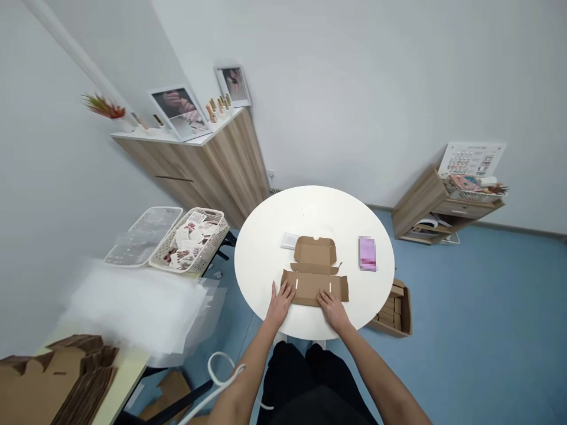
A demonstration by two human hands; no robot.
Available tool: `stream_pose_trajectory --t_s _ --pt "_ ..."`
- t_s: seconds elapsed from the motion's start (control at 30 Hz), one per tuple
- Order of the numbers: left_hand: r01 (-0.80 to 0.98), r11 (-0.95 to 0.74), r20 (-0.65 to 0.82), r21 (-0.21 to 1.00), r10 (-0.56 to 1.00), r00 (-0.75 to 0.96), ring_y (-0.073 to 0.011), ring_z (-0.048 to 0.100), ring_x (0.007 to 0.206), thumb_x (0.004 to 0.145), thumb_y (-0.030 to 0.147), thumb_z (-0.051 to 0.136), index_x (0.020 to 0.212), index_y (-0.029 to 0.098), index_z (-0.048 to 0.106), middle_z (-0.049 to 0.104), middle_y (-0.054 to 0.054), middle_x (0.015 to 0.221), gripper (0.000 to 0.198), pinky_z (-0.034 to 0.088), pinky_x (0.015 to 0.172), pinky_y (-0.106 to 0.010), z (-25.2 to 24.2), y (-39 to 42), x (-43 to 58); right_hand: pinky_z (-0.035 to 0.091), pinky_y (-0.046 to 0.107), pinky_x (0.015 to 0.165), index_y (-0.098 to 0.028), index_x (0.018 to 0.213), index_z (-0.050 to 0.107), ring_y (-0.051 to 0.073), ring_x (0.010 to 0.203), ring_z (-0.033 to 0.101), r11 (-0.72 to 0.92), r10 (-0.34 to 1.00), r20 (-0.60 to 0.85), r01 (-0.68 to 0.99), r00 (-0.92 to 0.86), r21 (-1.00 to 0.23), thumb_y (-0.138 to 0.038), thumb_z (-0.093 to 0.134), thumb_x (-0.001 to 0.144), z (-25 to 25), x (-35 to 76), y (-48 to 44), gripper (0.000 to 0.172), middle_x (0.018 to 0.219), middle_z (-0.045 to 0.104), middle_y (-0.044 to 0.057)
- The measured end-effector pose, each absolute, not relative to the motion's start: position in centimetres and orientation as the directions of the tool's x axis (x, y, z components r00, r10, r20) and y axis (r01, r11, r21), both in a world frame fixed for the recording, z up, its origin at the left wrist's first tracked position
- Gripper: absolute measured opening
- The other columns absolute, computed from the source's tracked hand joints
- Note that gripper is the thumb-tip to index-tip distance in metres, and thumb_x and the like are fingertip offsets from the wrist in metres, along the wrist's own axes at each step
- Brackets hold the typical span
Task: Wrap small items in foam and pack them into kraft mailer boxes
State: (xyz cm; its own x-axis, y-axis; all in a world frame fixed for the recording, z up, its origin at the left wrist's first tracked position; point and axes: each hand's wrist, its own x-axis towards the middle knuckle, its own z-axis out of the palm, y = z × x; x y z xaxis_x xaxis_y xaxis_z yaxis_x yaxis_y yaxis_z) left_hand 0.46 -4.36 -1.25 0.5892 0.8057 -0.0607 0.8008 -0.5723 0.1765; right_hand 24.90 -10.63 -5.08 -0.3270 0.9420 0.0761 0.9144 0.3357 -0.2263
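One unfolded cardboard box (315, 254) lies on the white bench (261, 248); we rest our left hand (280, 304) and right hand (333, 311), outstretched and unclenched, on its near panel (312, 288).

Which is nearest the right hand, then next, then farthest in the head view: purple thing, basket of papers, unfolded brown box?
1. Unfolded brown box: touching the right hand.
2. Purple thing: ahead, to its right.
3. Basket of papers: far left.
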Motion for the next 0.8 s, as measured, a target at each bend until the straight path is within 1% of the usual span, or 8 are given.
stream_pose_trajectory --t_s 0.13,0.23,0.37,0.47,0.53,0.67,0.73,0.8 --pt "0.795 -0.589 -0.007 0.146 0.803 0.596 -0.0297 0.034 0.141 0.091 0.013 0.038 0.138 0.026 0.048 0.051 -0.009 0.144 0.051 0.008 0.116 -0.066 -2.3 -4.2 0.0 0.046 0.042 0.100 -0.020 0.126 0.062 0.026 0.124 0.052 0.294 0.956 0.084 0.902 -0.282 -0.316 -0.011 0.047 0.090 -4.9 24.3 -10.6 0.039 0.136 0.057 0.011" --pt "0.751 -0.641 0.032 0.157 0.764 0.645 -0.0326 0.032 0.142 0.089 0.021 0.044 0.140 0.020 0.048 0.047 -0.014 0.146 0.050 0.006 0.116 -0.066 -2.2 -3.8 0.6 0.050 0.038 0.092 -0.020 0.106 0.070 0.024 0.109 0.058 0.204 0.976 0.013 0.890 -0.217 -0.408 -0.019 0.049 0.093 -3.9 24.2 -9.6 0.025 0.119 0.064 0.011" --pt "0.618 -0.744 0.060 0.255 0.650 0.758 -0.0273 0.039 0.138 0.092 0.020 0.040 0.137 0.018 0.048 0.052 -0.012 0.141 0.046 0.023 0.117 -0.055 -2.2 -3.3 2.6 0.051 0.032 0.083 -0.022 0.088 0.072 0.021 0.095 0.060 0.097 0.978 -0.120 0.886 -0.169 -0.454 -0.022 0.047 0.095 -2.6 23.9 -7.5 0.026 0.096 0.065 0.007" --pt "0.547 -0.750 0.074 0.372 0.612 0.788 -0.0239 0.054 0.121 0.093 0.015 0.037 0.129 0.017 0.053 0.061 -0.011 0.125 0.040 0.037 0.109 -0.048 -2.5 -2.7 4.2 0.046 0.032 0.091 -0.022 0.085 0.071 0.020 0.096 0.059 0.058 0.968 -0.192 0.891 -0.160 -0.450 -0.019 0.049 0.093 -2.0 23.6 -6.2 0.024 0.095 0.065 0.006" --pt "0.545 -0.712 0.066 0.443 0.632 0.772 -0.0225 0.060 0.107 0.093 0.014 0.037 0.121 0.019 0.057 0.065 -0.009 0.111 0.035 0.045 0.099 -0.044 -2.8 -2.2 5.0 0.046 0.031 0.090 -0.021 0.085 0.071 0.020 0.097 0.059 0.003 0.963 -0.238 0.886 -0.128 -0.464 -0.016 0.051 0.091 -1.7 23.4 -5.7 0.022 0.095 0.065 0.006" --pt "0.566 -0.643 0.016 0.516 0.667 0.744 -0.0203 0.059 0.089 0.094 0.015 0.039 0.103 0.020 0.063 0.064 -0.005 0.092 0.026 0.048 0.084 -0.037 -3.1 -1.2 5.5 0.045 0.028 0.083 -0.019 0.086 0.069 0.019 0.095 0.060 -0.125 0.953 -0.296 0.817 -0.058 -0.562 -0.012 0.053 0.085 -1.2 23.4 -5.4 0.018 0.094 0.067 0.005" --pt "0.568 -0.637 -0.003 0.521 0.664 0.748 -0.0200 0.058 0.087 0.095 0.015 0.040 0.096 0.020 0.064 0.063 -0.004 0.088 0.025 0.047 0.082 -0.035 -3.2 -1.1 5.5 0.045 0.028 0.084 -0.020 0.084 0.068 0.019 0.092 0.060 -0.186 0.951 -0.308 0.752 -0.023 -0.633 -0.016 0.055 0.083 -0.7 23.8 -5.0 0.013 0.093 0.068 0.004" --pt "0.569 -0.630 -0.011 0.528 0.665 0.747 -0.0196 0.057 0.085 0.094 0.014 0.040 0.093 0.020 0.065 0.062 -0.004 0.087 0.026 0.045 0.082 -0.035 -3.4 -1.1 5.5 0.045 0.029 0.086 -0.021 0.086 0.066 0.019 0.094 0.060 -0.270 0.956 -0.274 0.689 0.107 -0.672 -0.021 0.054 0.084 -0.1 24.7 -4.1 0.013 0.095 0.068 0.004"
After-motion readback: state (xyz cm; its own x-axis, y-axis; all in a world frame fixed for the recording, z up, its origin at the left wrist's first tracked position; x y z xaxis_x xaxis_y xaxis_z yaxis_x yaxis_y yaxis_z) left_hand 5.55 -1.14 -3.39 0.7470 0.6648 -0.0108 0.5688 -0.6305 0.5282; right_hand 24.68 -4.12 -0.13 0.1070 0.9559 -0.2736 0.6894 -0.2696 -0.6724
